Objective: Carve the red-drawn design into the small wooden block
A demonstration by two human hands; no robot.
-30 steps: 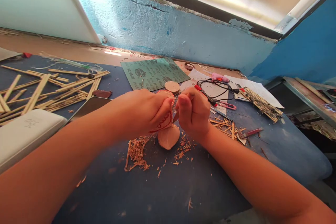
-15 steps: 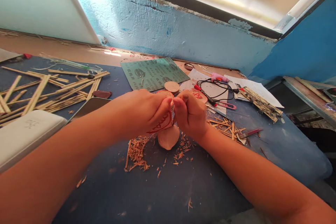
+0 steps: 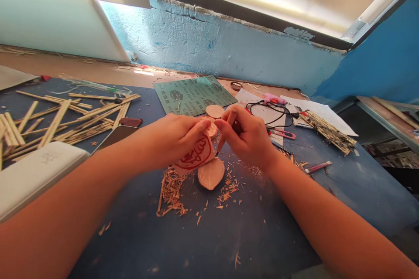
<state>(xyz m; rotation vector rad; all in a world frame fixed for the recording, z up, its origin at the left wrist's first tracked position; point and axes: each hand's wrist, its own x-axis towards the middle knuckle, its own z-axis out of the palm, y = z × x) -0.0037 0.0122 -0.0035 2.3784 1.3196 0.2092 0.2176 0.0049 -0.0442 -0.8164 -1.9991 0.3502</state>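
Evidently, in the head view, the two hands are working close together at the centre of the frame. The left hand (image 3: 175, 137), left of centre, is pinching a flat piece with red markings (image 3: 199, 152) between thumb and fingers. That piece is slanting from lower left toward upper right; the fingers are covering its upper part, so its full outline is not showing. The right hand (image 3: 247, 139), just right of centre, is gripping a slim tool (image 3: 221, 144) in a narrow, curled hold, the dark tip pointing down and leftward. The piece is thus lying to the lower left of the right-hand grip, its right edge facing the tip; whether they are touching, I cannot tell. Just below, a pale pointed wooden piece (image 3: 211, 175) is resting on the blue table (image 3: 196, 248), with curled shavings (image 3: 172, 194) lying to its left.
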